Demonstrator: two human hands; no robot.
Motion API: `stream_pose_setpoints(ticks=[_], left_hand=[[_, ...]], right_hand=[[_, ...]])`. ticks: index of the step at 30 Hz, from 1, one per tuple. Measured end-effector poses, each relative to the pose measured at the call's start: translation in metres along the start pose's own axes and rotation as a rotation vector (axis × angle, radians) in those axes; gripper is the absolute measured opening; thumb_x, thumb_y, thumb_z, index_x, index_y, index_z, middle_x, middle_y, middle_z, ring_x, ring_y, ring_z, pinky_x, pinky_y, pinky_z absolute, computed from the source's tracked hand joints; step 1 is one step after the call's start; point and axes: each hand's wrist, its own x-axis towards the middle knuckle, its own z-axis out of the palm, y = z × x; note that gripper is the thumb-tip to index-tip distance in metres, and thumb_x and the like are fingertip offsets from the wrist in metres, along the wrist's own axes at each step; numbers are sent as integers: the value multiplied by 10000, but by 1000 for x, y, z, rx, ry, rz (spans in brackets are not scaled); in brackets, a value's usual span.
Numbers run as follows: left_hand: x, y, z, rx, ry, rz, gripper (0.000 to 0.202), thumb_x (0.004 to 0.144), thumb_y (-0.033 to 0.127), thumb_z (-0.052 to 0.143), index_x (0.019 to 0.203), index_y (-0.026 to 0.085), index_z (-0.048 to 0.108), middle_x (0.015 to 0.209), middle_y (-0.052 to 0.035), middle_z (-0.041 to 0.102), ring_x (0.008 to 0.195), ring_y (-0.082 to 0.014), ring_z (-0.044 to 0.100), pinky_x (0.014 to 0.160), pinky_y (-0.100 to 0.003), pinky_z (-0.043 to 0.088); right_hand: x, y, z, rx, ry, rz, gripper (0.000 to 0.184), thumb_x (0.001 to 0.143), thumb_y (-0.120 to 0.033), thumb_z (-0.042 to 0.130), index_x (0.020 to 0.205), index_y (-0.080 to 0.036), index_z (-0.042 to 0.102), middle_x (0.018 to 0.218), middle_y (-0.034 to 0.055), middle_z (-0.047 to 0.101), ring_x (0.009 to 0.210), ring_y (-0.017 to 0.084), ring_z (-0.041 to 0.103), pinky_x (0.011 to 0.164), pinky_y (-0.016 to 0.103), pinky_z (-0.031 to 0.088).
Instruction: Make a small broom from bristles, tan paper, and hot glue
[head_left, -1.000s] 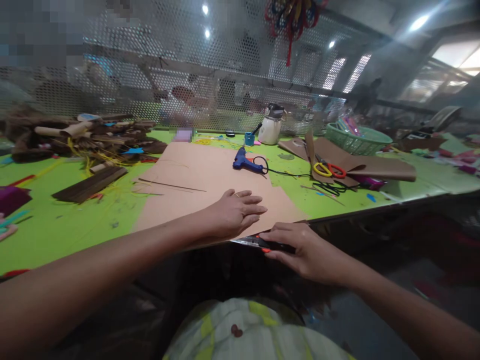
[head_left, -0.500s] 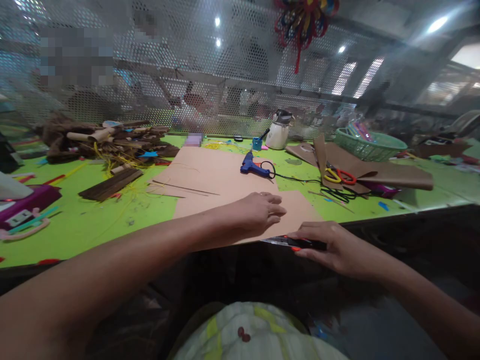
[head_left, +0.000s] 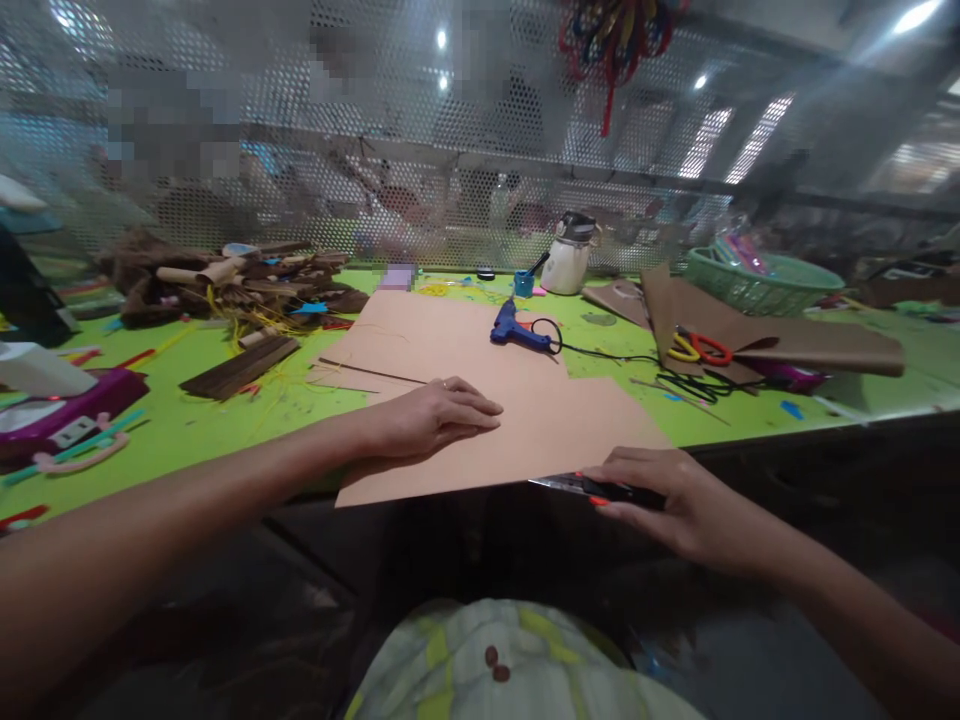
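Note:
A large sheet of light brown paper (head_left: pixel 555 430) lies on the green table, its front edge reaching past the table's edge. My left hand (head_left: pixel 442 415) rests palm down on the paper, fingers stretched toward the right and holding nothing. At the front edge my right hand (head_left: pixel 675 495) is closed round a black and orange cutter (head_left: pixel 566 484). The cutter's pointed metal blade faces left along the paper's edge; whether it touches the paper I cannot tell. Behind the left hand, a thin dark strip (head_left: pixel 367 370) lies across the paper.
A blue glue gun (head_left: pixel 517 333) lies behind, its black cord running right to scissors (head_left: pixel 701 347) and folded brown paper (head_left: pixel 817 345). A green basket (head_left: pixel 765 280) and a white jug (head_left: pixel 566 262) stand farther back. Brown scraps (head_left: pixel 240 365) are piled left, near a purple power strip (head_left: pixel 75 415).
My left hand has slid left across the paper, away from the cutter, uncovering more of the front edge. My right hand keeps its hold beside that edge. The view has shifted slightly.

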Motion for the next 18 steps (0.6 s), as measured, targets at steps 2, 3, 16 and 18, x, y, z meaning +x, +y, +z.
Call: stream_pose_setpoints(ticks=[2,3,16,18], left_hand=[[0,0,2,9,4,6,332,941,197,450,1236,246,594,1236,-86,628,1126,-202,519,952,-387,432],[0,0,2,12,7,11,333,941,198,449,1238,240,593,1239,-88,627,1126,-202,520,951,-383,434],[0,4,1,17,9,2,332,949,220,432,1240,251,587,1247,-86,621,1132,-209,523,942,-408,432],[0,4,2,16,11,0,327,949,225,432,1233,246,594,1248,-85,621,1129,-206,524,940,-402,432]], right_hand=[[0,-2,1,-2,7,-7,288,925,-357,496,1135,-211,627,927,55,636,831,156,575,755,259,424],[1,-2,2,-2,12,-11,288,923,-354,501,1135,-208,628,926,55,638,829,155,577,756,259,425],[24,-32,19,67,38,-112,262,898,-277,543,1122,-183,641,898,70,653,808,164,582,713,263,433],[31,-43,25,66,21,-126,248,893,-247,545,1107,-167,642,893,73,646,808,167,578,715,266,429]])
